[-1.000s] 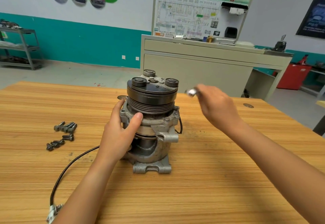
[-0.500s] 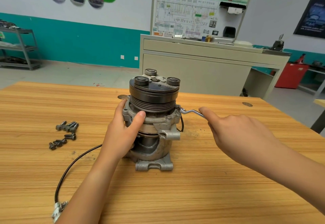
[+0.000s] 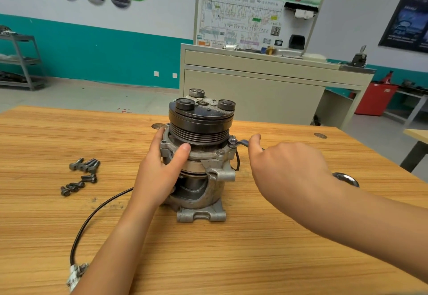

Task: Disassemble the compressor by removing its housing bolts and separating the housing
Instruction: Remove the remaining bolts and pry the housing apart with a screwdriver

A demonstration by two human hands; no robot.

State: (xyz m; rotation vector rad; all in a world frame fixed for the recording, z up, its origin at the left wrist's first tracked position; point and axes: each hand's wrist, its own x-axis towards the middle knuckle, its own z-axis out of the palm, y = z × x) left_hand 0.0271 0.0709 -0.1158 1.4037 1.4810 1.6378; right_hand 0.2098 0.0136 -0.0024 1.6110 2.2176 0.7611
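The compressor (image 3: 201, 155) stands upright on the wooden table (image 3: 231, 248), black pulley on top, grey housing below. My left hand (image 3: 162, 169) grips the housing's left side, thumb across the flange. My right hand (image 3: 284, 167) grips a silver wrench (image 3: 239, 143); its ring end sits on a housing bolt (image 3: 232, 141) at the flange's right edge. The wrench's other end pokes out past my wrist. Another bolt head (image 3: 221, 152) shows on the front of the flange.
Several loose dark bolts (image 3: 81, 175) lie on the table to the left. A black cable (image 3: 97, 216) runs from the compressor to a connector (image 3: 77, 271) near the front edge. A beige workbench (image 3: 266, 86) with a wiring board stands behind the table.
My right hand came down from the air with the wrench and set its ring end on the right flange bolt. My left hand kept its hold on the housing.
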